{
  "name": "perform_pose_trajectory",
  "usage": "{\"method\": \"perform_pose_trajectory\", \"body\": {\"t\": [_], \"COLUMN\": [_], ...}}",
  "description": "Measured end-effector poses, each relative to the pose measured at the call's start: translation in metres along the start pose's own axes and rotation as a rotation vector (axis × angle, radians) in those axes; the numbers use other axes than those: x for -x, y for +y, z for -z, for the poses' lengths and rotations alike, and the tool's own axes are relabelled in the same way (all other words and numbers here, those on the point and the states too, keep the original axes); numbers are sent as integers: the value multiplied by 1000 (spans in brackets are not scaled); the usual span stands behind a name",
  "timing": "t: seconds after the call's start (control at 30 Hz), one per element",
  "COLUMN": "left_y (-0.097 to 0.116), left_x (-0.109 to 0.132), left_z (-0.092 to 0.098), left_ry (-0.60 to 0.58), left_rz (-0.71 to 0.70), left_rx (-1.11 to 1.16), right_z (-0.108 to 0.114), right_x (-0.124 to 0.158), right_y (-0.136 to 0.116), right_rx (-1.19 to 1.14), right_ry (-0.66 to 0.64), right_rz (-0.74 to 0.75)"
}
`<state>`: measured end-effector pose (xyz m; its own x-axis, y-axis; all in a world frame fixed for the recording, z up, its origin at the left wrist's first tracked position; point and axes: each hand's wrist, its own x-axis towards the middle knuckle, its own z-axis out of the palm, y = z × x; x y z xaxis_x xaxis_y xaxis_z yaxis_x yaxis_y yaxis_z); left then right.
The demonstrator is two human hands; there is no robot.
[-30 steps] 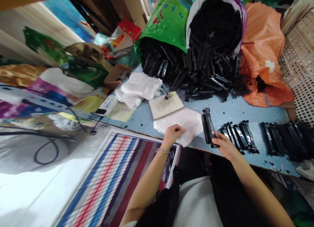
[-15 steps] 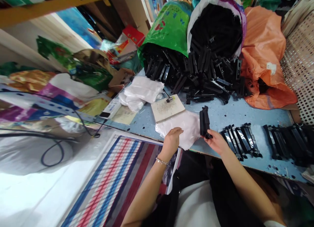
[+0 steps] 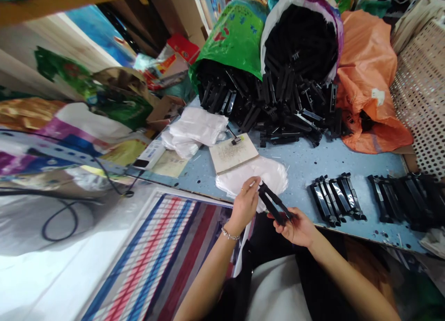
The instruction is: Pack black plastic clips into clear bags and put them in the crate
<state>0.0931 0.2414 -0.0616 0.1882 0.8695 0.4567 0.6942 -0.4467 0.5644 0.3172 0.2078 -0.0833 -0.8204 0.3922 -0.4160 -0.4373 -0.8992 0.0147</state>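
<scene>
Between my hands, a slim black plastic part with two long arms [image 3: 272, 204] slants over the table's front edge. My left hand [image 3: 246, 201] pinches its upper end; a bracelet circles that wrist. The fingers of my right hand [image 3: 294, 226] are closed around the lower end, where the two arms stand a little apart. Just behind the part lies a stack of thin white plastic bags [image 3: 239, 178]. On the stack's back edge rests a flat beige board [image 3: 234, 155] with a small dark clip-like object [image 3: 237, 140] on it.
Black parts [image 3: 288, 122] spill from a green bag [image 3: 231, 38] and a white-and-purple sack [image 3: 273, 24]. A row of black parts [image 3: 336, 199] and a longer row [image 3: 399, 200] lie at right. An orange sack [image 3: 368, 66] and folded white bags [image 3: 200, 126] stand farther back.
My right hand has brought the black part left and toward me, and it is now slanted with its arms spread. My left hand has taken hold of its upper end.
</scene>
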Motion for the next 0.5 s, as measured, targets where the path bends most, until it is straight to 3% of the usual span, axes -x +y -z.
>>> {"method": "perform_pose_trajectory", "body": {"t": [0.13, 0.33, 0.43, 0.5], "left_y": [16, 1, 1, 9], "left_x": [18, 29, 28, 29], "left_z": [-1, -8, -12, -12], "left_ry": [-121, 91, 135, 123], "left_rz": [-220, -20, -18, -106], "left_rx": [102, 108, 35, -1], "right_z": [-3, -24, -27, -25], "right_x": [-11, 2, 1, -4], "right_y": [-14, -9, -3, -3], "right_rx": [-80, -133, -107, -9], "right_ry": [-79, -242, -202, -91], "right_rz": [49, 122, 142, 162]}}
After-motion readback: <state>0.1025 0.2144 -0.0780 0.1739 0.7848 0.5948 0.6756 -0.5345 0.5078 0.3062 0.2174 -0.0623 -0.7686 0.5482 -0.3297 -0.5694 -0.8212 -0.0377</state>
